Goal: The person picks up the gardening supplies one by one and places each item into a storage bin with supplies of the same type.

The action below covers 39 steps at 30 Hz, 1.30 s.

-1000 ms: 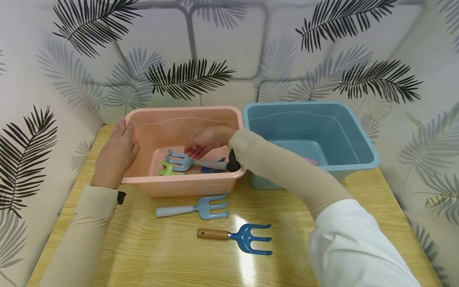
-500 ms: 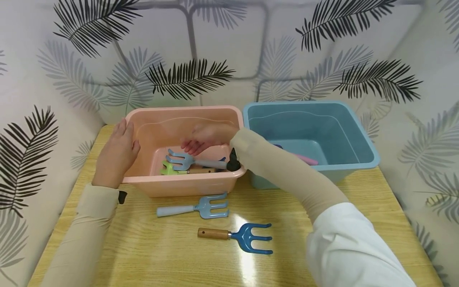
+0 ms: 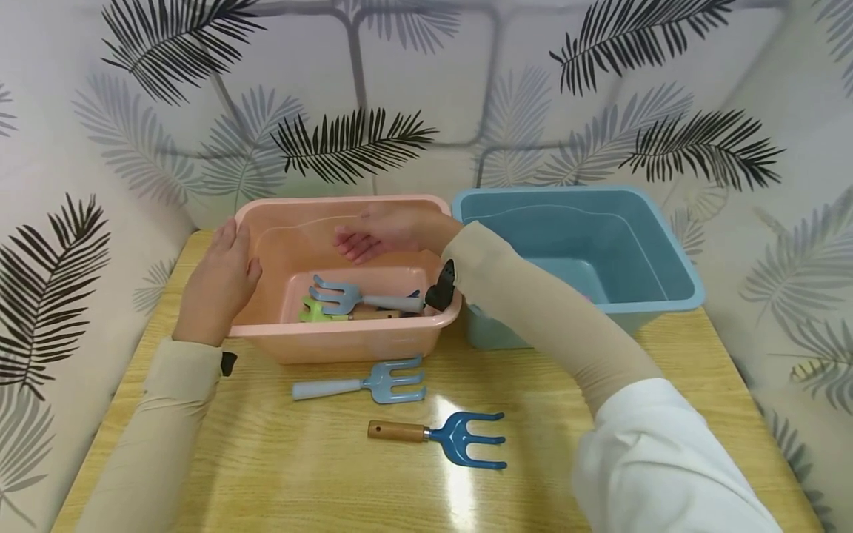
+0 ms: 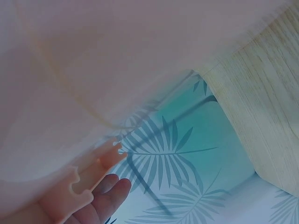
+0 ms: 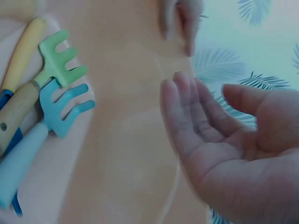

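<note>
My left hand (image 3: pixel 215 289) holds the left rim of the pink tub (image 3: pixel 346 346), thumb on the inside; its fingertips show past the rim in the left wrist view. My right hand (image 3: pixel 393 228) hovers over the tub with nothing in it, palm open and fingers loosely bent. Below it on the tub floor lies a light-blue hand fork (image 3: pixel 343 297) with a grey handle. It overlaps a green hand fork (image 5: pixel 60 60) with a wooden handle. A yellowish wooden handle (image 5: pixel 25 53) with a blue end lies beside them, partly covered.
On the table (image 3: pixel 286 466) in front lie another light-blue hand fork (image 3: pixel 383 383) and a dark-blue one (image 3: pixel 460 440) with a wooden handle. A blue tub (image 3: pixel 666 305) stands close on the right, partly hidden by my right arm; a bit of something pink shows inside.
My right hand has risen from beside the light-blue fork to higher over the pink tub. The green fork's wooden handle has come into sight. My left hand stays on the rim.
</note>
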Each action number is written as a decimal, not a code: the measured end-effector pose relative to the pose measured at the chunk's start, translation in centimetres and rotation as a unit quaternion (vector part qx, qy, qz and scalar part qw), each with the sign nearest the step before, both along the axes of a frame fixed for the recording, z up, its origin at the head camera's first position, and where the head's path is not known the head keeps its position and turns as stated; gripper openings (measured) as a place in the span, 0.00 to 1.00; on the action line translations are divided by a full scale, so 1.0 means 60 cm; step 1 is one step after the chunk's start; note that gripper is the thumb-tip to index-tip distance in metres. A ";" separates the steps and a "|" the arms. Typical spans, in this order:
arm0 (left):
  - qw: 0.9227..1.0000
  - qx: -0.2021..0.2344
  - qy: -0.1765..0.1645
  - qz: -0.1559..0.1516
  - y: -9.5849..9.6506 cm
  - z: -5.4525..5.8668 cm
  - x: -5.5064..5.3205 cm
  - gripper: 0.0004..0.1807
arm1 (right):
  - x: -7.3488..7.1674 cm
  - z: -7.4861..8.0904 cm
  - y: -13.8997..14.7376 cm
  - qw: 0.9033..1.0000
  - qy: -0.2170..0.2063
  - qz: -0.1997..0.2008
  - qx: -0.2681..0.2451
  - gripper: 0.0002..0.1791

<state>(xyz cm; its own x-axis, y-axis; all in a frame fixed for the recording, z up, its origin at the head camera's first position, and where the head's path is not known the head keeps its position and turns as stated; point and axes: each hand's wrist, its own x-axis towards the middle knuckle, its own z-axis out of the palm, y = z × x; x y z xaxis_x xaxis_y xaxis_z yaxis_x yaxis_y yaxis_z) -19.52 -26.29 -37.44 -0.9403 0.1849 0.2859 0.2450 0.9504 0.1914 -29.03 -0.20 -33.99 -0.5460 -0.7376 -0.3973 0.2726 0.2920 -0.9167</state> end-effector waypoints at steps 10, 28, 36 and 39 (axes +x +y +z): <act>1.000 -0.004 0.017 -0.011 -0.003 -0.006 -0.001 0.30 | 0.033 0.090 0.056 0.995 0.100 0.018 -0.003 0.17; 1.000 0.001 -0.002 -0.001 0.000 -0.005 -0.001 0.30 | 0.207 0.075 0.183 0.941 0.297 0.147 0.071 0.14; 1.000 0.001 -0.001 -0.002 0.001 -0.003 0.001 0.29 | 0.278 -0.012 0.200 0.932 0.304 0.166 0.107 0.13; 1.000 0.001 -0.002 -0.004 0.002 -0.003 0.001 0.29 | 0.288 -0.056 0.198 0.934 0.294 0.170 0.112 0.12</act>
<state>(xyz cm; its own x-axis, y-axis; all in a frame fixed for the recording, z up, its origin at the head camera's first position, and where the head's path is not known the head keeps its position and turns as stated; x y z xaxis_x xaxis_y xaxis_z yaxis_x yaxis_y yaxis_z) -19.44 -26.18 -37.60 -0.9403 0.1909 0.2817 0.2509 0.9482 0.1948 -11.75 11.69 -37.34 -0.4675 -0.8425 -0.2677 -0.4021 0.4723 -0.7844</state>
